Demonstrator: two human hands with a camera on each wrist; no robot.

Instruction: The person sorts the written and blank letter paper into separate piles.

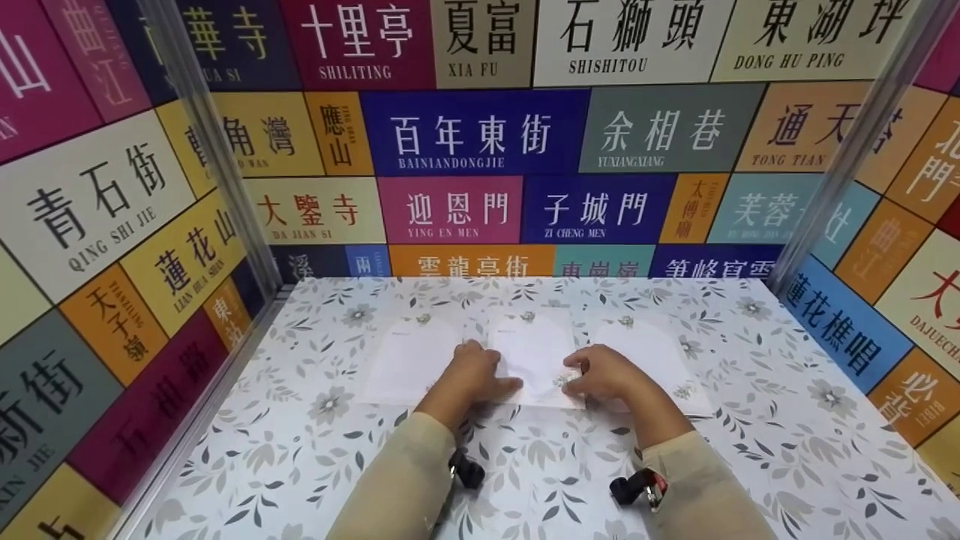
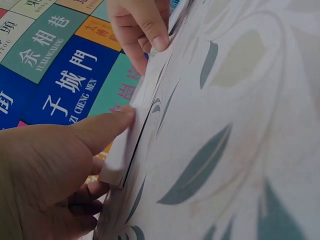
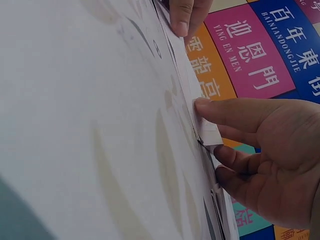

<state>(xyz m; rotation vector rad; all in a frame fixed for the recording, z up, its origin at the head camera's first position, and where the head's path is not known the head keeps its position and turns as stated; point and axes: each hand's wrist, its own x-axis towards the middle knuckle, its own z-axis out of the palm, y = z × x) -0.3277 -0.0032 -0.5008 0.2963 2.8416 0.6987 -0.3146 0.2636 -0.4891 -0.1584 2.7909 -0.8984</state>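
Note:
Three pale sheets of letter paper with small floral prints lie side by side on the table in the head view. My left hand (image 1: 471,373) holds the left edge of the middle sheet (image 1: 531,349), its thumb on top. At the sheet's right edge, my right hand (image 1: 611,373) grips the paper near its lower corner, with bent fingers. The left wrist view shows the left thumb on the sheet (image 2: 125,155) and the fingers curled beside its edge. In the right wrist view, the right hand's thumb (image 3: 212,107) lies on top and the fingers bend at the corner.
The left sheet (image 1: 409,360) and right sheet (image 1: 637,349) flank the middle one. A white tablecloth (image 1: 555,465) with grey leaves and flowers covers the table. Walls with colourful place-name panels (image 1: 472,135) rise behind and at both sides, with clear corner posts (image 1: 225,150).

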